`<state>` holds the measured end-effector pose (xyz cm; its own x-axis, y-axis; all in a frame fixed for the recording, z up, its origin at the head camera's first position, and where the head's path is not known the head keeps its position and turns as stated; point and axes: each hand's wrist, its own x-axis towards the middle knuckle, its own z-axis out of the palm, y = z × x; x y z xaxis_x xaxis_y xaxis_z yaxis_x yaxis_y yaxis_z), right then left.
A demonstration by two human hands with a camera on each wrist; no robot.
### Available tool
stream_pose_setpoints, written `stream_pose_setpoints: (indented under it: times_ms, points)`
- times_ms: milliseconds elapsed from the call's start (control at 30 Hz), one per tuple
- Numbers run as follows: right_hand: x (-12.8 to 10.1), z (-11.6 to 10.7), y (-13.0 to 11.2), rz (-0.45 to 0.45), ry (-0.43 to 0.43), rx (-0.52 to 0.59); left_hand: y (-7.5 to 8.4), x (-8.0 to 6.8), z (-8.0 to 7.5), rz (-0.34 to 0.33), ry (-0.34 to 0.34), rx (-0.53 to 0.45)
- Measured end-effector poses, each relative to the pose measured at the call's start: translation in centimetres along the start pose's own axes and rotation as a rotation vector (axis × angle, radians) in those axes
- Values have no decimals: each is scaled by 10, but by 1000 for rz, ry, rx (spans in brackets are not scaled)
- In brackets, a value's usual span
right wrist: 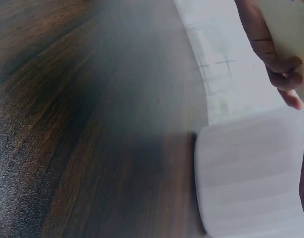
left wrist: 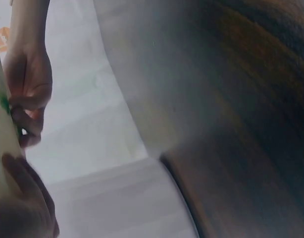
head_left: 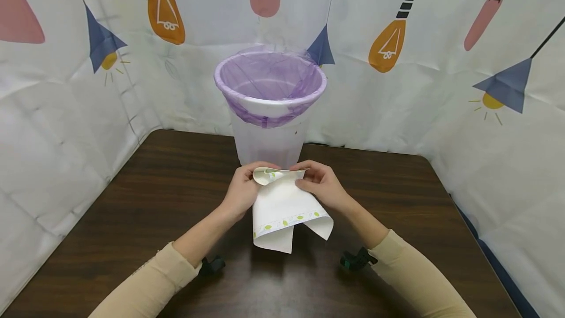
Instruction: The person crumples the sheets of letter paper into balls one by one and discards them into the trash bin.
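A white paper napkin [head_left: 282,207] with a green leaf border hangs above the brown table [head_left: 132,210], its top edge curled over. My left hand [head_left: 258,175] pinches its upper left corner and my right hand [head_left: 302,174] pinches the upper right. Just behind the hands stands a white bin [head_left: 269,144] lined with a purple bag [head_left: 270,80]. In the left wrist view the napkin [left wrist: 0,134] shows at the left edge, between my left hand's fingers [left wrist: 23,198] and my right hand [left wrist: 28,94]. The right wrist view catches my left hand [right wrist: 273,49] on the napkin [right wrist: 290,22].
A white curtain [head_left: 463,112] printed with lamps and bulbs closes in the table at the back and on both sides. The bin's wall [left wrist: 122,203] [right wrist: 246,178] stands close to both wrists. Bare tabletop [right wrist: 92,124] lies to either side.
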<state>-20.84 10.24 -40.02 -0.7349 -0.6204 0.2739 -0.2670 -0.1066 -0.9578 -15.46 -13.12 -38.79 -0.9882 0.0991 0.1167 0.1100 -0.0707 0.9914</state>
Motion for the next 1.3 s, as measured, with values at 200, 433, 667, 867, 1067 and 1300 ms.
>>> stream_pose_setpoints:
  times_ms: [200,433,667,867,1067,1300]
  points:
    - [-1,-3,-4,-42,50,-11,7,0,-14,-81,-209,-98]
    - [1,-9,-3,-102,108,-42,10,-1,-23,-112,-361,-117]
    - [1,-5,-1,-119,40,-59,3,-1,-17,-106,-115,49]
    - [-2,-7,-4,-86,-85,-56,5,1,-19,-42,-89,61]
    - [4,4,-6,29,22,-81,7,1,-12,-24,-50,42]
    - [5,8,-5,75,159,-146,5,-1,-11,-24,-54,98]
